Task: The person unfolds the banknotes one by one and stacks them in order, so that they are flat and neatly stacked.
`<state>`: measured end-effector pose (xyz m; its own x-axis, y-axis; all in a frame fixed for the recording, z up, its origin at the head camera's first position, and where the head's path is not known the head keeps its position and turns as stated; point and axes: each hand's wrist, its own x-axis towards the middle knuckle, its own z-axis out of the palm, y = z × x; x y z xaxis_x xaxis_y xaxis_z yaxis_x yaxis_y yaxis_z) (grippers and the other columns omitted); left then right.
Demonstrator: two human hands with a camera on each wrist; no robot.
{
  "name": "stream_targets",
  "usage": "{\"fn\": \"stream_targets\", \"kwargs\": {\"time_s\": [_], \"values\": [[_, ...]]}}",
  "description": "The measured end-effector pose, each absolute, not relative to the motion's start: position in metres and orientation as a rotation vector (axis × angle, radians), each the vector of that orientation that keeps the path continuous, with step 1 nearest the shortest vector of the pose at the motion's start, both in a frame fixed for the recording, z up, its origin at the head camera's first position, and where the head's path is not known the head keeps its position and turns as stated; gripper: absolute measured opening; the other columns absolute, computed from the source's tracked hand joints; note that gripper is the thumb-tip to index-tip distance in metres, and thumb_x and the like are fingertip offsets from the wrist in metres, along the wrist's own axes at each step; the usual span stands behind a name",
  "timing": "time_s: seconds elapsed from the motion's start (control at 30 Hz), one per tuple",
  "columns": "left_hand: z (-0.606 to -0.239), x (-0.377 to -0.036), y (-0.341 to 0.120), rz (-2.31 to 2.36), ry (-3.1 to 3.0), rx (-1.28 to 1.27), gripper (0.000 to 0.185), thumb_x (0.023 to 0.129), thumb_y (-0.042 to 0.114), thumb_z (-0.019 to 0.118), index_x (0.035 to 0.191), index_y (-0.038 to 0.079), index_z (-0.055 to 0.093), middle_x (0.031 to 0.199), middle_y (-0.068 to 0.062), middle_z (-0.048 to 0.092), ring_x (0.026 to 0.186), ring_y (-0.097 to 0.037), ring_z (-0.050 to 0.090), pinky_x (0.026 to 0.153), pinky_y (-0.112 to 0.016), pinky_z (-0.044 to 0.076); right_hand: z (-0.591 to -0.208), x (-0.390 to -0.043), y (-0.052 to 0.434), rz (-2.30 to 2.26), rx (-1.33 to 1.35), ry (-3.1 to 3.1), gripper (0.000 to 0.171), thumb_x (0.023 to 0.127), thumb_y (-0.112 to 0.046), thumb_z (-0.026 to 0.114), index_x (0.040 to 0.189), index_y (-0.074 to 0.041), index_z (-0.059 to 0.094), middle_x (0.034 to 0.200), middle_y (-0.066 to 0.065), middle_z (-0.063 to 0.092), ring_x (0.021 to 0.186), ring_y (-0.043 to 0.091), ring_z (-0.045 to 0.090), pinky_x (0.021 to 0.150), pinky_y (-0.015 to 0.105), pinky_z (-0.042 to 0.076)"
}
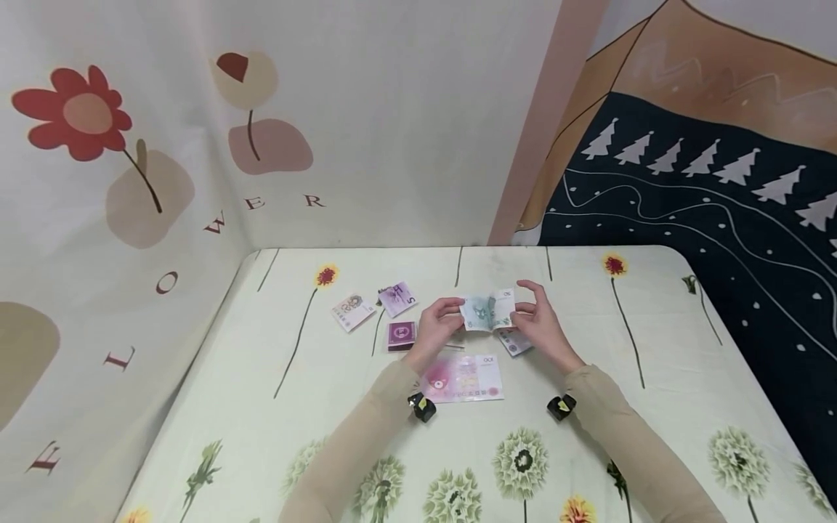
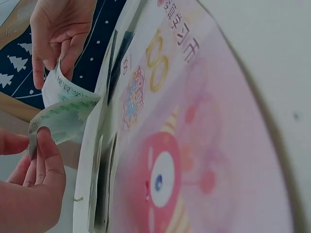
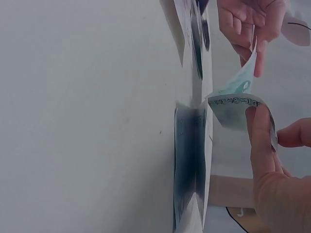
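Hands mid-fold: your left hand [image 1: 434, 330] and right hand [image 1: 540, 325] each pinched an end of the green play banknote [image 1: 487, 312], held above the table [image 1: 654, 407] behind the pink 100 note [image 1: 463, 378]. Next probably called for bringing edges together squarely.

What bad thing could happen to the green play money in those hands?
Both hands, left hand and right hand, pinch the green note only at its ends, and it bends between them. It might tear or crease. If one grip slips, it could drop onto the pink note.
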<state>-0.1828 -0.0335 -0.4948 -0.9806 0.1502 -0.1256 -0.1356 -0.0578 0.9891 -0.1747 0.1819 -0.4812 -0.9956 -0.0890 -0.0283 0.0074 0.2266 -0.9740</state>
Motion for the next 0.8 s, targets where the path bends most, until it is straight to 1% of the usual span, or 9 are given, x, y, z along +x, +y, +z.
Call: {"fn": "stream_targets", "kwargs": {"time_s": [0.07,0.1,0.2,0.23,0.3,0.4,0.5,0.63,0.8], "values": [[-0.495,-0.182,-0.035,2.150,2.000,-0.005,0.039,0.084,-0.010,0.059,0.122,-0.006,0.058,0.114,-0.022,0.062,0.085,-0.019,0.065,0.082,-0.033,0.055,-0.477,-0.172,0.183,-1.894,-0.093,2.398,0.061,0.090,0.010,0.050,0.145,-0.006,0.028,0.112,0.033,0.057,0.097,0.037,0.063,0.077,0.042,0.057],[-0.495,-0.182,-0.036,2.150,1.998,-0.020,0.038,0.084,-0.010,0.059,0.121,-0.006,0.059,0.113,-0.021,0.063,0.085,-0.019,0.065,0.082,-0.032,0.055,-0.478,-0.172,0.183,-1.887,-0.100,2.401,0.060,0.090,0.010,0.050,0.144,-0.006,0.029,0.113,0.033,0.057,0.098,0.038,0.062,0.078,0.041,0.057],[-0.497,-0.181,-0.039,2.165,1.999,-0.053,0.034,0.085,-0.008,0.059,0.118,-0.004,0.061,0.108,-0.016,0.065,0.084,-0.017,0.065,0.079,-0.029,0.056,-0.478,-0.171,0.186,-1.867,-0.125,2.412,0.052,0.091,0.011,0.049,0.139,-0.003,0.036,0.116,0.032,0.057,0.100,0.040,0.062,0.078,0.034,0.057],[-0.497,-0.181,-0.039,2.155,2.008,-0.062,0.033,0.086,-0.007,0.059,0.118,-0.004,0.061,0.109,-0.016,0.064,0.085,-0.018,0.065,0.079,-0.030,0.056,-0.478,-0.171,0.187,-1.862,-0.130,2.418,0.049,0.090,0.011,0.049,0.137,-0.001,0.038,0.117,0.031,0.057,0.100,0.039,0.062,0.078,0.031,0.056],[-0.497,-0.181,-0.042,2.140,2.023,-0.063,0.031,0.087,-0.004,0.060,0.118,-0.003,0.061,0.108,-0.015,0.064,0.086,-0.018,0.064,0.080,-0.030,0.056,-0.482,-0.171,0.189,-1.857,-0.139,2.431,0.045,0.089,0.011,0.050,0.133,0.001,0.043,0.118,0.030,0.057,0.098,0.037,0.062,0.075,0.023,0.055],[-0.497,-0.180,-0.044,2.114,2.053,-0.050,0.029,0.089,0.000,0.060,0.118,-0.001,0.061,0.107,-0.013,0.065,0.088,-0.018,0.064,0.081,-0.029,0.055,-0.482,-0.169,0.191,-1.835,-0.149,2.452,0.042,0.088,0.012,0.050,0.129,0.003,0.047,0.120,0.029,0.056,0.097,0.035,0.062,0.074,0.019,0.053],[-0.497,-0.179,-0.046,2.101,2.072,-0.038,0.027,0.089,0.000,0.061,0.117,-0.001,0.062,0.105,-0.011,0.065,0.089,-0.017,0.063,0.082,-0.029,0.054,-0.482,-0.168,0.194,-1.799,-0.135,2.480,0.039,0.088,0.012,0.051,0.127,0.004,0.050,0.122,0.028,0.055,0.097,0.035,0.063,0.074,0.020,0.054],[-0.497,-0.177,-0.047,2.086,2.095,-0.038,0.027,0.089,-0.002,0.062,0.115,-0.001,0.062,0.105,-0.013,0.065,0.089,-0.016,0.062,0.083,-0.030,0.054,-0.482,-0.165,0.197,-1.779,-0.111,2.491,0.034,0.091,0.008,0.055,0.125,0.004,0.052,0.121,0.028,0.055,0.097,0.034,0.064,0.071,0.025,0.057],[-0.498,-0.175,-0.050,2.063,2.109,-0.039,0.027,0.088,-0.004,0.062,0.115,-0.003,0.063,0.106,-0.016,0.064,0.092,-0.017,0.060,0.083,-0.030,0.054,-0.482,-0.162,0.199,-1.764,-0.088,2.515,0.028,0.092,0.003,0.059,0.120,0.004,0.055,0.115,0.028,0.057,0.089,0.027,0.066,0.064,0.028,0.058]]}}
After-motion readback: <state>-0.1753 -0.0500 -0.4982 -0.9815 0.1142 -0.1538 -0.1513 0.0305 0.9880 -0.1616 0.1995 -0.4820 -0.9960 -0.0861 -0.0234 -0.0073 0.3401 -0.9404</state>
